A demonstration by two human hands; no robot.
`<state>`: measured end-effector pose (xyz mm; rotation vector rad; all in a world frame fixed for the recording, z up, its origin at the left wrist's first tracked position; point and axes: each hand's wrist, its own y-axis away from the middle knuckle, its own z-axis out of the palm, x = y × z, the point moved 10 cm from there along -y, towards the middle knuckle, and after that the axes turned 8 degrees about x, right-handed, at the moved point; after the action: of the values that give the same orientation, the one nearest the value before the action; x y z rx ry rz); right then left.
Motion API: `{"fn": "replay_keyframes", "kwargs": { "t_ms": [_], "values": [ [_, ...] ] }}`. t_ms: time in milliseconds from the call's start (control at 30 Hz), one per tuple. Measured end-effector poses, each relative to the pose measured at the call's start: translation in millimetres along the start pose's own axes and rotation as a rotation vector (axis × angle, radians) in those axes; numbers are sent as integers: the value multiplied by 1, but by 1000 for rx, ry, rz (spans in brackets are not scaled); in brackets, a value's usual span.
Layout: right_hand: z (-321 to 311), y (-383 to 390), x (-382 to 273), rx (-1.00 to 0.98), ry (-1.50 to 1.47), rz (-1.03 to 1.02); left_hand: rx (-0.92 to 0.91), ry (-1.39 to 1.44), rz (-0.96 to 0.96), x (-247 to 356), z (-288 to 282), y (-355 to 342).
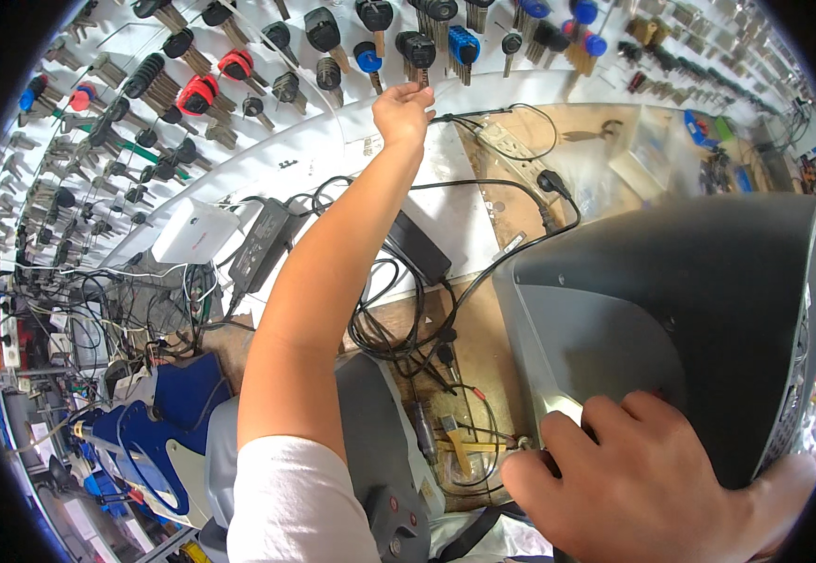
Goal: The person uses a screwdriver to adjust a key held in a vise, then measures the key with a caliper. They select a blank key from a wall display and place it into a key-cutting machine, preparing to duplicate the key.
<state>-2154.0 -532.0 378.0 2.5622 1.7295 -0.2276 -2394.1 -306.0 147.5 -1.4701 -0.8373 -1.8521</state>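
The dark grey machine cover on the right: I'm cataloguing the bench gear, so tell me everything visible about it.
The dark grey machine cover is a large, smooth, rounded shell, apparently matte plastic, with a lighter grey sloping panel on its left face. It fills the right side of the view, above a wooden bench strewn with black cables. The right hand rests on its lower front edge, fingers curled over it. Its far right side is cut off by the picture's rim.

Pretty cluttered spot: a white box sits next to a black power brick on the white tabletop, with black cables tangled nearby. A blue-and-white machine sits lower left.
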Motion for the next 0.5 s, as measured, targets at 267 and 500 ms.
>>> {"fn": "replay_keyframes", "kwargs": {
  "t_ms": [267, 500],
  "values": [
    [6, 2, 5, -48, -21, 38, -127, 117, -100, -2, 19, 24],
    [5, -7, 6, -176, -53, 26, -130, 166, -130, -4, 17, 22]
  ]
}}
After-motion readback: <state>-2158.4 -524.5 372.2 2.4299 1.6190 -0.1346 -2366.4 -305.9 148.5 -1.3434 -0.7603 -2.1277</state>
